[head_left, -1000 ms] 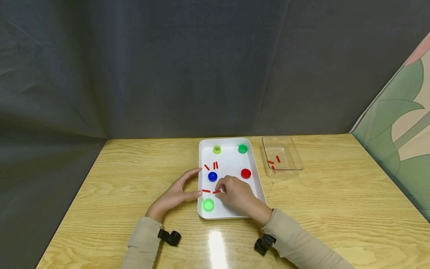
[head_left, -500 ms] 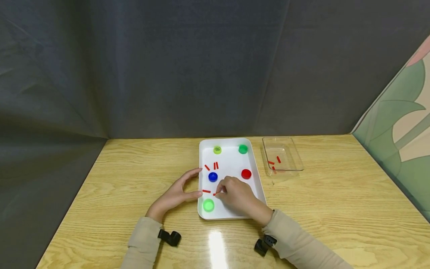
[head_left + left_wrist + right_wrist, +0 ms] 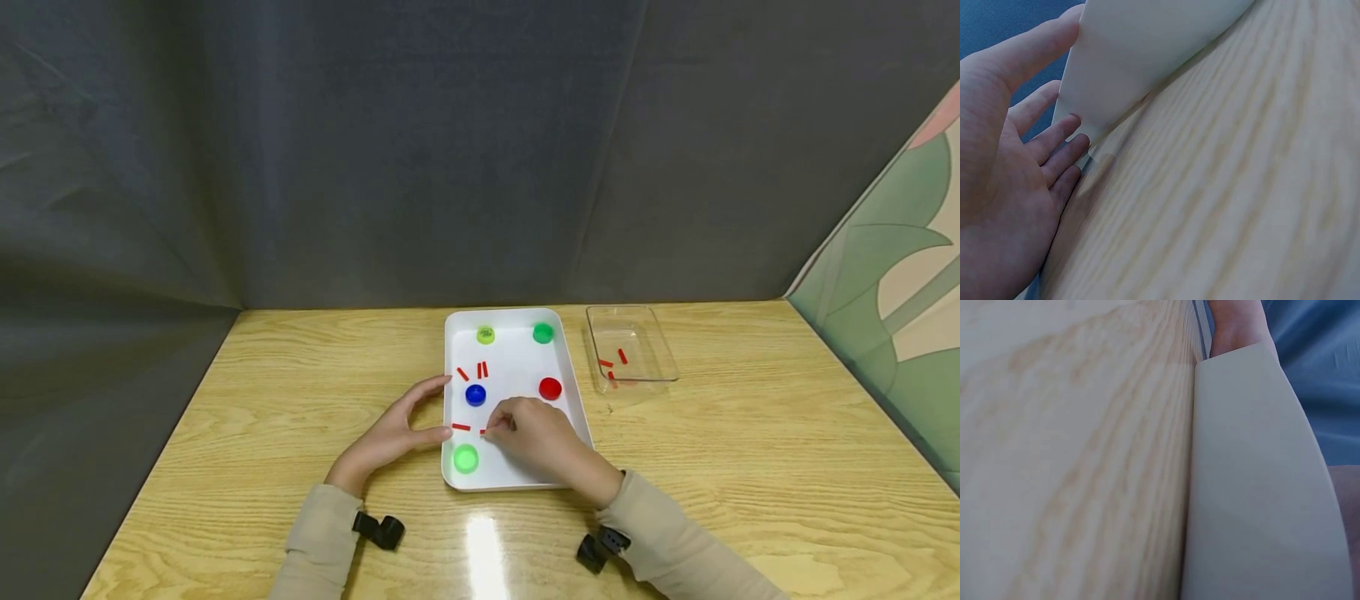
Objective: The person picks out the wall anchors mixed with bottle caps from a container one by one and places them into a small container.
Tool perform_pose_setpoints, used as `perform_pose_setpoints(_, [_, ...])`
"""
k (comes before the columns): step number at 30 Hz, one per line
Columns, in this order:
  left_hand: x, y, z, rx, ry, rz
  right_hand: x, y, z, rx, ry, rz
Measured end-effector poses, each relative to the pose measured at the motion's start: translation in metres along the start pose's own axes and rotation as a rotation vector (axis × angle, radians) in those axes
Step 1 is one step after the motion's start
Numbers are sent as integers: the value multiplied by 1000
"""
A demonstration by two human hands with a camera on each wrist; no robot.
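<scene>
My right hand (image 3: 536,433) reaches over the white tray (image 3: 517,484) and pinches a short red stick (image 3: 483,432) between thumb and fingertips, which cover most of it. Just left of it lies another red stick (image 3: 461,427), flat in the tray. My left hand (image 3: 393,429) is spread at the tray's left side, thumb and fingertips at its wall; in the left wrist view this hand (image 3: 1016,162) has loosely extended fingers beside the wall. A blue cap (image 3: 476,395) and a light green cap (image 3: 466,458) sit above and below the sticks. Only the tray wall (image 3: 1260,481) shows clearly in the right wrist view.
Farther up the tray lie several red sticks (image 3: 462,374), a yellow-green cap (image 3: 486,335), a green cap (image 3: 543,333) and a red cap (image 3: 550,388). To the right stands a clear box (image 3: 660,342) holding red sticks (image 3: 622,357). A dark curtain (image 3: 450,167) hangs behind the wooden table (image 3: 300,375).
The pinched red stick has shifted slightly and is now mostly hidden by my right fingertips. My right wrist has moved a little to the right. My left hand stays in place.
</scene>
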State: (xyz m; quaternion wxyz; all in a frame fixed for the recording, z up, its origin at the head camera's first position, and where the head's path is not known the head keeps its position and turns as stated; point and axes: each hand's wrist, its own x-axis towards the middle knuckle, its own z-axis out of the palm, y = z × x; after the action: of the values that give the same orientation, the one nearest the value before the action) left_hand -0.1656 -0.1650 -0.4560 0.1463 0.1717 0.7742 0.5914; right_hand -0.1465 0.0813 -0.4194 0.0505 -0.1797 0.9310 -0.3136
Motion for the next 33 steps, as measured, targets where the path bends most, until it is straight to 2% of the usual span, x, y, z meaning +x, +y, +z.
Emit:
perform_pose_setpoints(13, [0,-1,0,-1,0,-2,-6,-4,-15,5,44,-8])
perform_pose_setpoints(16, [0,-1,0,-2,-2,-8,-7,-3,-20,7,54,-35])
perform_pose_setpoints(33, [0,0,0,-17,-6,-12,-16,15,-50,25,125,-75])
